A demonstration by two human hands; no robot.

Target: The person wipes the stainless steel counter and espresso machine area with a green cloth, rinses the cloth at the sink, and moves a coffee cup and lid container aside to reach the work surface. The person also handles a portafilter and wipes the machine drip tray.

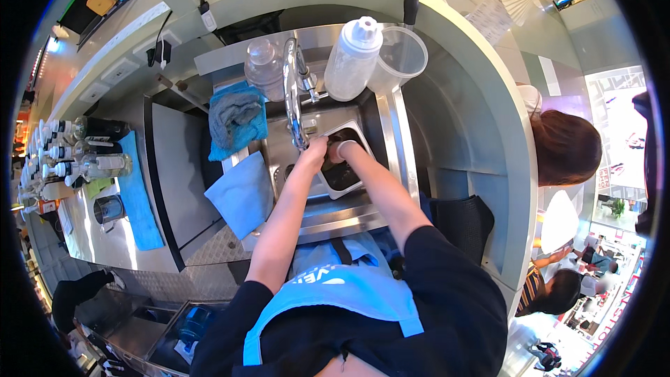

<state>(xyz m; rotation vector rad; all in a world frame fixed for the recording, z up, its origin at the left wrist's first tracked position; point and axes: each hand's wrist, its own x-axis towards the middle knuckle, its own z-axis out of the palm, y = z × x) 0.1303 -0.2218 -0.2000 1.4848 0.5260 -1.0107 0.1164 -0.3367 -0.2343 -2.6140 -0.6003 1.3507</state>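
black shirt (314,338) nearest; pan (333,195) beneath right hand (336,153)

Service counter of a café-type shop in a public hall, indicated by the steel sink (335,220), grouped bottles (98,166), blue apron (338,300) and people (567,148) beyond the curved ledge (494,63).

Container (347,191) in sink (328,223), cloths (241,188) to its left, faucet (291,84) at back left, bottle (352,63) right of faucet (jug (402,56) just beside it)
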